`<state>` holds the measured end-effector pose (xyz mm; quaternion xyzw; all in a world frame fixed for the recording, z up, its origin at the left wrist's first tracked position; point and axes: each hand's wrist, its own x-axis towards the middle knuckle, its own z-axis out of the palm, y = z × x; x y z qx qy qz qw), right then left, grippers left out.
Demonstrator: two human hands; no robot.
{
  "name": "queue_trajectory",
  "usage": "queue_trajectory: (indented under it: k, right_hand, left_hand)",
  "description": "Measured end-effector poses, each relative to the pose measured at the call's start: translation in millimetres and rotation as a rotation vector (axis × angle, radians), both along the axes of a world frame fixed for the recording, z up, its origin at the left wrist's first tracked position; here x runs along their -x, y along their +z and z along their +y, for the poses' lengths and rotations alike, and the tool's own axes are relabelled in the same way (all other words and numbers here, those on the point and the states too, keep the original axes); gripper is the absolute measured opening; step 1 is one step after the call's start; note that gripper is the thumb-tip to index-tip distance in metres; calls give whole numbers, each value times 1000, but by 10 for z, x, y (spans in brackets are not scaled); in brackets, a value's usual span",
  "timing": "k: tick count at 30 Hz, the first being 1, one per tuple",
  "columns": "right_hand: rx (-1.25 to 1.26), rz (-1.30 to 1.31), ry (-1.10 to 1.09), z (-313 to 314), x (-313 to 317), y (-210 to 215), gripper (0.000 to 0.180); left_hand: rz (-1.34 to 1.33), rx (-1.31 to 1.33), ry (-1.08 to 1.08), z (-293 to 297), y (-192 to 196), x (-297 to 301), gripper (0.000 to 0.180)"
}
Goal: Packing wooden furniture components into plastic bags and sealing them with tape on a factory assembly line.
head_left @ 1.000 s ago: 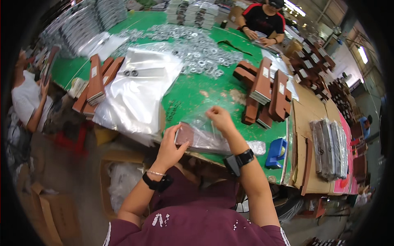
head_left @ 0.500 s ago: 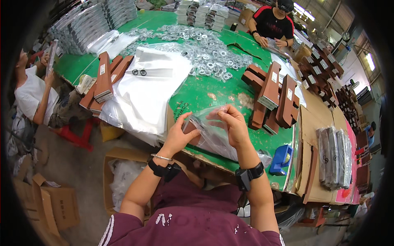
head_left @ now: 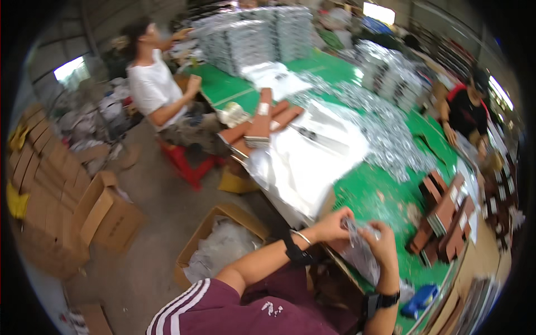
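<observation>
while the left hand [head_left: 330, 225] grips a clear bag [head_left: 360, 254], the right hand [head_left: 382, 241] pinches it.

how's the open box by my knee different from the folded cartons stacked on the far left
The open cardboard box stands assembled on the floor with its flaps up and holds crumpled clear plastic; the folded cartons lie flat, packed in a leaning stack. The box stands alone beside the green table, close to the left hand; the cartons sit well away from it. Both are plain brown cardboard.
</observation>
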<state>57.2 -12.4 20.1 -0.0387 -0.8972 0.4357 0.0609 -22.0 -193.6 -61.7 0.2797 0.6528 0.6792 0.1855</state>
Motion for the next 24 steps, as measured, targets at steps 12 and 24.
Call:
queue_trajectory:
  k: [12, 24]
  right_hand:
    - [-34, -18, 150, -17, -62, 186, 28]
    - [16, 304, 248, 67, -32, -14, 18]
  left_hand:
    - [2, -24, -133, -60, 93, 46, 54]
    - [-318, -78, -221, -243, 161, 92, 39]
